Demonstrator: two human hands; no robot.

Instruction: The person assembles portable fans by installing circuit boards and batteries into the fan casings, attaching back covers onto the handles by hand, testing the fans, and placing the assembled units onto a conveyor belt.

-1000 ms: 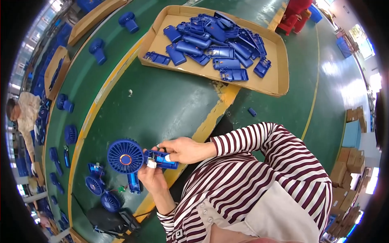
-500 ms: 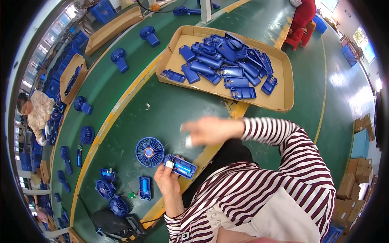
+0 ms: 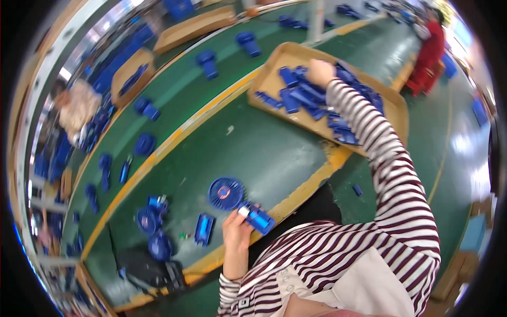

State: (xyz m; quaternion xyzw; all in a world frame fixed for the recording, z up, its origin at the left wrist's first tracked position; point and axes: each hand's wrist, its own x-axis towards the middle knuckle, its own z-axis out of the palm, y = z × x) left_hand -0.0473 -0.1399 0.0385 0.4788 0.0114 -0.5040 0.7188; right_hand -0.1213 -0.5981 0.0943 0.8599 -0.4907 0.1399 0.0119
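My left hand (image 3: 237, 231) is closed on a blue handheld fan near the table's front edge. The fan's round grille (image 3: 226, 193) points away to the upper left. Its handle (image 3: 260, 218) lies uncovered, with a blue cylindrical battery inside and a white bit by my thumb. My right hand (image 3: 320, 73) reaches far out over a cardboard tray (image 3: 266, 66), down at a heap of blue plastic handle shells (image 3: 303, 98). Its fingers are hidden and blurred, so whether they grip a shell does not show.
Left on the table are an open handle shell with a battery (image 3: 204, 229), fan heads (image 3: 160, 245) and a black bag (image 3: 145, 267). Beyond the yellow-edged strip, several fans (image 3: 207, 64) lie on a green belt. Co-workers sit at the far left (image 3: 76, 108) and upper right (image 3: 426, 50).
My right hand has swung from above the table near the fan out to the shells in the tray. The left hand keeps its hold on the fan. The whole view has shifted.
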